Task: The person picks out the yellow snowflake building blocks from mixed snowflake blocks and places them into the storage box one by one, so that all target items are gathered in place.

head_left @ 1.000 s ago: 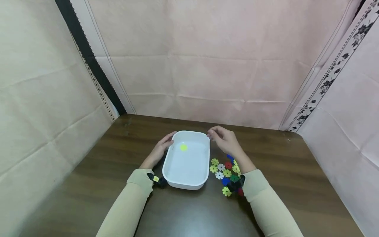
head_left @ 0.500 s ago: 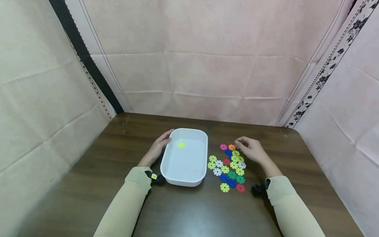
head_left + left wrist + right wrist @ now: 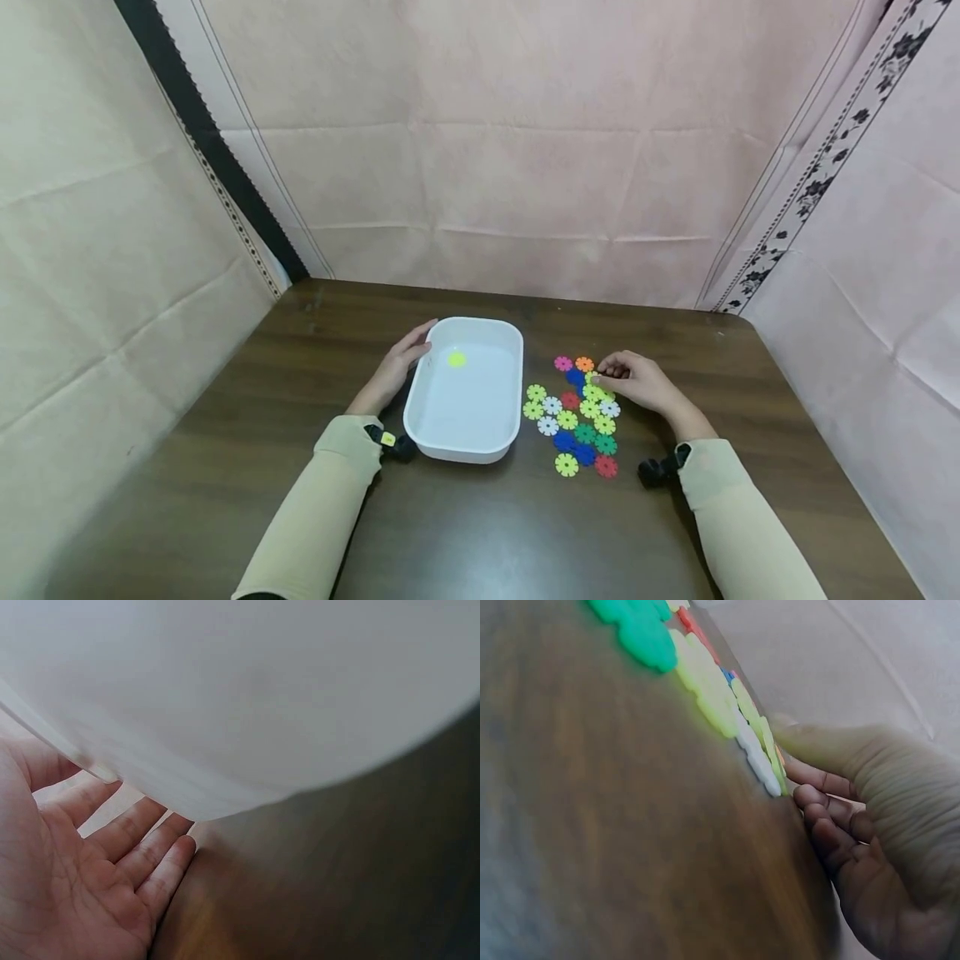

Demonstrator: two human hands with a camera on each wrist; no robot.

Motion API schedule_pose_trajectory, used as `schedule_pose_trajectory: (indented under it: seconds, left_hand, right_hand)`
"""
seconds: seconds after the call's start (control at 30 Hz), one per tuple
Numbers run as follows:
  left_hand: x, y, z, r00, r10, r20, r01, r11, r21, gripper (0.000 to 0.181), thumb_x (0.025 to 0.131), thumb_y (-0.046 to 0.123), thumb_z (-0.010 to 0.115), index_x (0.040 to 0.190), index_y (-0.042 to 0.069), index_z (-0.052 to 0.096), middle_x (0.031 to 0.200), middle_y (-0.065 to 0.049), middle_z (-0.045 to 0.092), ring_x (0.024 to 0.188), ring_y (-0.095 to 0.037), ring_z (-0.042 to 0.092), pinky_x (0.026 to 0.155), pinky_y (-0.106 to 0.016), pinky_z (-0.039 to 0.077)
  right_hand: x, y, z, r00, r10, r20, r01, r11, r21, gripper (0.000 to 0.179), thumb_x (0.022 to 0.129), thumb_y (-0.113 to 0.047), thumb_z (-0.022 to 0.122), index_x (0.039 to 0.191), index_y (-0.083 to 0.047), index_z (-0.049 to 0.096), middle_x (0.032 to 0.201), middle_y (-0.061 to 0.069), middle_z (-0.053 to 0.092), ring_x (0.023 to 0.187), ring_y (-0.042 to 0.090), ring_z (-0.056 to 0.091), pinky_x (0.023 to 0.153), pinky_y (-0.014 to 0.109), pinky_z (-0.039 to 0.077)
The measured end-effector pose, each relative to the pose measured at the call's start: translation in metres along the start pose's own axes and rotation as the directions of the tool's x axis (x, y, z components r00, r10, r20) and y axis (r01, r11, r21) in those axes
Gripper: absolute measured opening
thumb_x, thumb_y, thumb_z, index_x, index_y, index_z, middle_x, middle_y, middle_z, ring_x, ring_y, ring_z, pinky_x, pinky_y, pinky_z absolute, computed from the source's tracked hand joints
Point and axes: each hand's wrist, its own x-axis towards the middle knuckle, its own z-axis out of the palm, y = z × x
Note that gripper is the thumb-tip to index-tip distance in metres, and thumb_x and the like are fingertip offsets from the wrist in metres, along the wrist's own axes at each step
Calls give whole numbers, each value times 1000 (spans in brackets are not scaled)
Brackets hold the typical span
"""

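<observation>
My left hand point(image 3: 393, 371) holds the near-left side of a white plastic tray point(image 3: 463, 417), thumb at its rim and fingers along the outer wall. In the left wrist view, the tray hides some fingertips. One yellow flower-shaped disc point(image 3: 457, 359) lies inside the tray. To the right of it, my right hand point(image 3: 636, 382) is at the upper right of a group of flower-shaped discs point(image 3: 567, 419). Its thumb and curled fingers pinch the edge of a yellow-green disc point(image 3: 768, 746), seen in the right wrist view. The hand partly covers that disc in the head view.
The discs are yellow, white, blue, green, red, pink and orange, flat on a brown wooden table point(image 3: 480, 533); some overlap. Pale cloth point(image 3: 480, 167) hangs behind the table and along both sides. Each wrist wears a black strap.
My right hand has gone from the tray's right rim to the discs on the right, its thumb now on a yellow one. The left hand stays at the tray. The view has shifted slightly.
</observation>
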Motion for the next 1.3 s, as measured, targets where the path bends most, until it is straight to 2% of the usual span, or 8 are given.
schedule_pose_trajectory:
  seconds: [0.37, 0.83, 1.13, 1.3]
  left_hand:
    - [5, 2, -4, 1000, 24, 1, -24, 1000, 8, 50, 105, 38, 45, 154, 30, 40, 161, 3, 34, 149, -22, 28, 119, -56, 17]
    - [-2, -1, 0, 1000, 1, -4, -1, 1000, 2, 49, 105, 39, 46, 154, 32, 41, 160, 5, 35, 149, -21, 28, 118, -55, 18]
    - [-1, -3, -1, 1000, -2, 2, 2, 1000, 3, 50, 105, 39, 45, 155, 30, 40, 162, 3, 32, 151, -22, 23, 119, -57, 14]
    - [-1, -2, 0, 1000, -5, -5, 5, 1000, 2, 50, 105, 39, 46, 154, 32, 41, 161, 4, 34, 150, -21, 25, 119, -56, 16]
  right_hand:
    - [6, -4, -2, 1000, 18, -1, -18, 1000, -2, 32, 92, -35, 75, 110, -11, 68, 101, 6, 61, 90, 24, 54, 79, 40, 46]
    - [1, -10, 4, 999, 45, 5, -44, 998, -34, 35, 91, -34, 77, 108, -6, 66, 100, 9, 58, 89, 24, 52, 77, 39, 46]
    - [0, -9, 5, 998, 59, 20, -59, 998, -5, 33, 91, -31, 76, 109, -5, 64, 101, 10, 57, 88, 24, 51, 77, 39, 45]
    - [1, -8, 5, 998, 52, 19, -52, 999, 6, 33, 92, -29, 76, 110, -5, 63, 101, 11, 57, 89, 25, 50, 77, 39, 45]
